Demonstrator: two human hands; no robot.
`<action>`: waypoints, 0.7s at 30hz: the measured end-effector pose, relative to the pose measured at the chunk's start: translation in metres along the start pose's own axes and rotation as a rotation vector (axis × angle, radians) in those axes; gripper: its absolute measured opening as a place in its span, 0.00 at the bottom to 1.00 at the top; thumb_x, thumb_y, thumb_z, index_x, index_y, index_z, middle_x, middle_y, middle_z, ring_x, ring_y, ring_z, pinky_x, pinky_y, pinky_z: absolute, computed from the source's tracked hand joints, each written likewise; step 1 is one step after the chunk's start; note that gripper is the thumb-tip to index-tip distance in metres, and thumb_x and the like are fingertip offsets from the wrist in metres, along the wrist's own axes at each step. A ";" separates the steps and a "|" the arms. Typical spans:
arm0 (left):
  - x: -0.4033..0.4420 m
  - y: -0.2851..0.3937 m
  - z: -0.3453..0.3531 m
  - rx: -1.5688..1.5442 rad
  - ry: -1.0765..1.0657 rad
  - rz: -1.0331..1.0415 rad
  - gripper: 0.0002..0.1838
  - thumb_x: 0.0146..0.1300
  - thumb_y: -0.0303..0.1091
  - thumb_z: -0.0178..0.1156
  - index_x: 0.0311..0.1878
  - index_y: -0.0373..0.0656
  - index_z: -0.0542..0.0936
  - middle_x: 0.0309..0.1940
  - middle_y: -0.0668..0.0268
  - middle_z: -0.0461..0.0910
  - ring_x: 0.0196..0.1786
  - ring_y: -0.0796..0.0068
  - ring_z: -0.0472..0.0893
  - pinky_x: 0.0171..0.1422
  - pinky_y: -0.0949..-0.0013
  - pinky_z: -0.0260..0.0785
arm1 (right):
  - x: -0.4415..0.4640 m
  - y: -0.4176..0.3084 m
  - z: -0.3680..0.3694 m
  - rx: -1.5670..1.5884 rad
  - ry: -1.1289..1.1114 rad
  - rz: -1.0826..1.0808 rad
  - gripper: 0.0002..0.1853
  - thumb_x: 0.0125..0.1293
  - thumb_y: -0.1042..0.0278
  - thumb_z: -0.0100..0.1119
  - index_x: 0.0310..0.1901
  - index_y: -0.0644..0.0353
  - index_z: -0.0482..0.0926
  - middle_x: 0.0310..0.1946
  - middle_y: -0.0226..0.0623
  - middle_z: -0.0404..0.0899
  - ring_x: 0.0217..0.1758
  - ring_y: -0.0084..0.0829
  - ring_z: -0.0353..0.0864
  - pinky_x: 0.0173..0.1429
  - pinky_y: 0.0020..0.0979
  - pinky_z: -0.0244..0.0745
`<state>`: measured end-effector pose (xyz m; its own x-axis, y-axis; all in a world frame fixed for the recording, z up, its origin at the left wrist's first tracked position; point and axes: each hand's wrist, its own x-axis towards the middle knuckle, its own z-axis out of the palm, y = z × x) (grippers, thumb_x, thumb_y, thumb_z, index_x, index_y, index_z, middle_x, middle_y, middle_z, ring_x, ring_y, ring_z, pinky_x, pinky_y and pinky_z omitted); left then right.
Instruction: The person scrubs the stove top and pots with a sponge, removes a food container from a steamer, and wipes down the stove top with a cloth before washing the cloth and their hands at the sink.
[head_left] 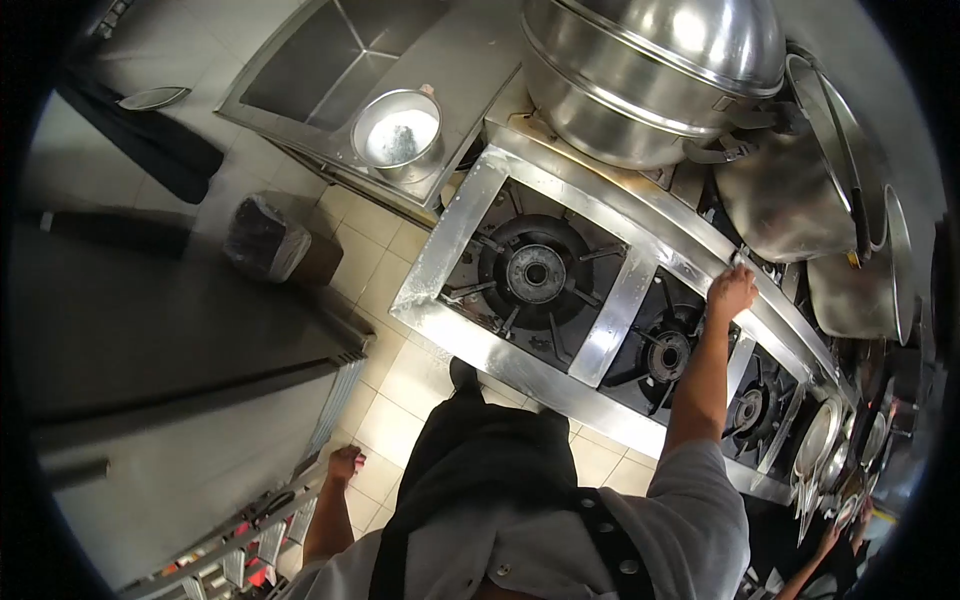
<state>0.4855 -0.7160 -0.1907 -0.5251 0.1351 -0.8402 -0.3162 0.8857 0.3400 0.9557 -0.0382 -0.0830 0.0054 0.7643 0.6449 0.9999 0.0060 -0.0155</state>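
Observation:
My right hand (733, 291) reaches out over the back edge of the steel stove (608, 330), its fingers closed round a small pale thing too small to make out. That hand rests near the raised back rail, behind the middle burner (668, 356). Low at my left side hangs my left hand (346, 462), its fingers curled, with a bit of something pinkish red showing at them. The large burner (536, 275) lies to the left on the stove, and a smaller burner (747, 410) to the right. No flame is visible.
A big domed steel pot (640, 80) stands behind the stove, with large pans (785, 190) to its right. A pot with white contents (397, 135) sits beside the sink (330, 60). A bin (268, 240) is at left. Another person's arm (815, 560) shows at lower right.

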 end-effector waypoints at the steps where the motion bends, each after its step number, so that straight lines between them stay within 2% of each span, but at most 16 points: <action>1: 0.000 -0.003 -0.014 0.011 0.008 -0.014 0.15 0.60 0.44 0.55 0.36 0.41 0.79 0.26 0.65 0.81 0.26 0.74 0.80 0.24 0.70 0.68 | -0.010 -0.004 0.032 0.035 0.051 -0.056 0.10 0.51 0.71 0.54 0.34 0.65 0.79 0.31 0.45 0.79 0.33 0.45 0.76 0.39 0.41 0.72; 2: -0.002 -0.007 -0.029 0.022 0.021 -0.029 0.15 0.60 0.44 0.56 0.36 0.41 0.79 0.26 0.65 0.81 0.26 0.74 0.80 0.24 0.70 0.68 | -0.013 -0.012 0.055 0.074 0.099 -0.112 0.09 0.51 0.71 0.54 0.32 0.65 0.79 0.30 0.44 0.79 0.31 0.44 0.77 0.38 0.41 0.72; 4: 0.002 -0.014 -0.049 0.074 0.012 -0.095 0.15 0.60 0.44 0.55 0.38 0.40 0.79 0.26 0.65 0.81 0.26 0.74 0.80 0.25 0.69 0.69 | -0.019 -0.110 0.060 0.240 0.028 -0.198 0.04 0.49 0.72 0.52 0.23 0.62 0.75 0.23 0.42 0.75 0.27 0.43 0.74 0.31 0.43 0.65; 5: 0.005 -0.018 -0.056 0.102 0.005 -0.124 0.16 0.61 0.44 0.55 0.39 0.40 0.79 0.26 0.65 0.81 0.26 0.74 0.80 0.26 0.69 0.70 | -0.033 -0.155 0.094 0.331 0.074 -0.221 0.05 0.51 0.71 0.50 0.24 0.61 0.75 0.24 0.44 0.74 0.30 0.44 0.73 0.36 0.44 0.65; 6: 0.009 -0.019 -0.062 0.107 -0.002 -0.158 0.16 0.61 0.44 0.55 0.40 0.40 0.78 0.26 0.65 0.81 0.27 0.73 0.80 0.26 0.68 0.70 | -0.022 -0.219 0.050 0.458 -0.053 -0.119 0.06 0.54 0.71 0.49 0.28 0.61 0.75 0.28 0.46 0.74 0.35 0.44 0.72 0.40 0.44 0.65; 7: 0.014 -0.020 -0.065 0.108 -0.007 -0.189 0.16 0.61 0.44 0.55 0.42 0.40 0.78 0.27 0.65 0.81 0.27 0.73 0.80 0.26 0.68 0.70 | -0.026 -0.258 0.058 0.505 -0.159 -0.009 0.06 0.55 0.71 0.49 0.31 0.61 0.76 0.29 0.45 0.74 0.36 0.45 0.72 0.41 0.43 0.65; 8: 0.022 -0.019 -0.069 0.107 -0.008 -0.215 0.17 0.61 0.44 0.55 0.43 0.39 0.78 0.27 0.65 0.81 0.27 0.73 0.80 0.26 0.68 0.70 | -0.021 -0.286 0.022 0.398 -0.204 -0.142 0.08 0.56 0.72 0.47 0.32 0.62 0.77 0.35 0.44 0.75 0.40 0.44 0.73 0.46 0.41 0.65; 9: 0.031 -0.023 -0.074 0.107 -0.026 -0.187 0.17 0.60 0.43 0.56 0.44 0.39 0.77 0.27 0.64 0.81 0.27 0.72 0.80 0.27 0.66 0.71 | -0.024 -0.288 0.009 0.200 -0.382 -0.302 0.10 0.57 0.71 0.48 0.36 0.63 0.78 0.37 0.43 0.75 0.43 0.44 0.73 0.48 0.39 0.67; 12: 0.042 -0.025 -0.082 -0.109 -0.034 -0.117 0.17 0.61 0.43 0.56 0.44 0.39 0.77 0.30 0.63 0.82 0.28 0.70 0.81 0.26 0.65 0.71 | -0.068 -0.210 0.072 0.220 -0.454 -0.034 0.10 0.57 0.71 0.49 0.38 0.66 0.76 0.40 0.43 0.75 0.44 0.44 0.73 0.50 0.40 0.66; 13: 0.051 -0.019 -0.073 -0.117 -0.057 -0.104 0.17 0.61 0.43 0.56 0.44 0.39 0.77 0.30 0.63 0.82 0.28 0.70 0.81 0.27 0.65 0.71 | -0.051 -0.189 0.042 0.421 -0.372 0.170 0.10 0.57 0.71 0.51 0.38 0.67 0.75 0.41 0.45 0.75 0.45 0.46 0.73 0.51 0.41 0.66; 15: 0.040 -0.030 -0.079 -0.090 -0.085 -0.134 0.16 0.62 0.42 0.56 0.44 0.38 0.77 0.30 0.63 0.82 0.29 0.70 0.81 0.29 0.65 0.72 | -0.025 -0.145 -0.016 0.459 -0.158 0.282 0.12 0.57 0.70 0.54 0.40 0.69 0.74 0.41 0.49 0.75 0.46 0.49 0.72 0.52 0.43 0.65; 16: 0.038 -0.029 -0.081 0.033 -0.101 -0.180 0.16 0.62 0.42 0.56 0.44 0.38 0.77 0.30 0.63 0.82 0.29 0.69 0.81 0.29 0.64 0.72 | -0.012 -0.129 -0.022 0.301 -0.006 0.187 0.13 0.58 0.69 0.55 0.42 0.69 0.73 0.41 0.51 0.75 0.46 0.50 0.72 0.53 0.44 0.65; 18: 0.036 -0.020 -0.073 0.264 -0.138 -0.256 0.16 0.62 0.42 0.56 0.44 0.38 0.77 0.30 0.63 0.82 0.29 0.69 0.81 0.30 0.64 0.72 | 0.025 -0.120 -0.026 0.448 0.190 0.186 0.16 0.59 0.66 0.56 0.45 0.68 0.73 0.41 0.53 0.75 0.46 0.53 0.72 0.53 0.44 0.64; 19: 0.035 -0.011 -0.068 0.289 -0.131 -0.222 0.15 0.61 0.41 0.57 0.43 0.39 0.77 0.28 0.64 0.81 0.29 0.68 0.80 0.31 0.62 0.71 | 0.037 -0.117 -0.018 0.418 0.185 0.137 0.16 0.59 0.67 0.56 0.47 0.66 0.73 0.43 0.53 0.75 0.45 0.54 0.72 0.52 0.45 0.64; 20: 0.027 0.002 -0.061 0.218 -0.097 -0.188 0.15 0.61 0.41 0.56 0.43 0.39 0.77 0.29 0.64 0.81 0.29 0.68 0.80 0.30 0.62 0.71 | 0.039 -0.113 0.002 0.355 -0.043 0.172 0.15 0.59 0.66 0.55 0.46 0.64 0.75 0.44 0.50 0.75 0.48 0.53 0.71 0.53 0.44 0.65; 21: 0.017 0.016 -0.056 0.148 -0.059 -0.156 0.15 0.62 0.42 0.56 0.43 0.40 0.77 0.30 0.63 0.81 0.29 0.68 0.80 0.30 0.62 0.71 | 0.029 -0.114 0.021 0.266 -0.124 0.049 0.13 0.59 0.65 0.54 0.43 0.63 0.76 0.44 0.49 0.74 0.48 0.52 0.70 0.52 0.44 0.65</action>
<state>0.4273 -0.7239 -0.1761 -0.4304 0.0136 -0.9025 -0.2678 0.9529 0.1421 0.8420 -0.0035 -0.0785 0.0353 0.8408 0.5402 0.9592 0.1233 -0.2546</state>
